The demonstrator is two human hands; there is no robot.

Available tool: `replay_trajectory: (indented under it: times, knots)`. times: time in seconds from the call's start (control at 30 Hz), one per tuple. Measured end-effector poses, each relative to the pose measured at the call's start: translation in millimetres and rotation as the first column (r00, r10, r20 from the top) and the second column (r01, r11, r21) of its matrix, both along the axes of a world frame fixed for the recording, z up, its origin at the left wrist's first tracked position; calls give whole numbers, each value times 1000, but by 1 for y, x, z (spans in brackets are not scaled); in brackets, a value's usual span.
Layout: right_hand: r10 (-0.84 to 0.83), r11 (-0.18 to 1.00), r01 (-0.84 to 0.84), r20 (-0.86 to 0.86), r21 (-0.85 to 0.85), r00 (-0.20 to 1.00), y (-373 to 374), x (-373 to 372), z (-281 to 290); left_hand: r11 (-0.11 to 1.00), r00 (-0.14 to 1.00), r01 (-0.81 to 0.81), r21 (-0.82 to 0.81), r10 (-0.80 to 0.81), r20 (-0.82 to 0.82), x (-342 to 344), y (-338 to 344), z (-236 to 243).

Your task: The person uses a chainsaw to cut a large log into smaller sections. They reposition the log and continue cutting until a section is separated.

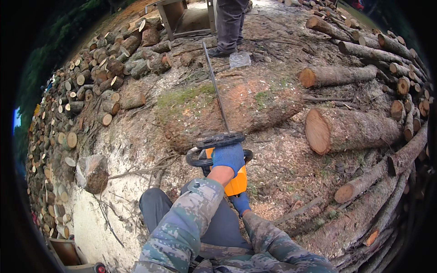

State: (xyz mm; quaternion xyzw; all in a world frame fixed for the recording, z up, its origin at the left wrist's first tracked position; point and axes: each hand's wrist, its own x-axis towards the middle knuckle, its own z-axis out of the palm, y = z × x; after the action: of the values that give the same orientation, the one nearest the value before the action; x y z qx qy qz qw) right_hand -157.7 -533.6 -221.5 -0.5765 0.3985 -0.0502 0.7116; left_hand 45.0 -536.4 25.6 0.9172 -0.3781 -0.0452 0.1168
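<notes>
While the left hand (228, 157), blue-gloved, is gripping the front handle (194, 162), fingers wrapped over it, the right hand (240, 203), gloved alike, is holding the saw's rear end, its fingers partly hidden, so exact finger placement there: cannot tell. Orange-and-black chainsaw (236, 183) is sitting between the left fingers and the right ones, its guide bar (215, 84) pointing away ahead of the left fingers. Bar is passing over a thick mossy trunk (277, 102), which is lying just beyond the left fingers; contact unclear. Right of the fingers, a fat cut log (357, 129) is lying, cut face toward them; more logs (371, 51) are lying farther right. Left of the fingers, a short log chunk (93, 173) is resting on sawdusty ground (109, 223); cut rounds (109, 68) are lying heaped farther out. Well ahead of the fingers, another person (228, 25) is standing beside a clear plastic bag (240, 59), near a metal frame (193, 33).
</notes>
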Motion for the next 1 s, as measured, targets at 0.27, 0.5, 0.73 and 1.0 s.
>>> replay_trajectory:
  times: [0.27,0.5,0.73,1.0]
  knots:
    - [132,955,-147,-75,-257,988,15,11,67,995,988,-13,103,29,-153,42,6,40]
    - [115,927,-160,-146,-339,982,1,10,79,994,983,8,105,12,-183,53,-5,71]
    - [130,915,-192,-190,-356,973,9,14,110,994,976,18,105,5,-217,65,11,77]
    - [111,896,-176,-179,-407,978,12,12,95,994,969,1,113,27,-246,57,15,66]
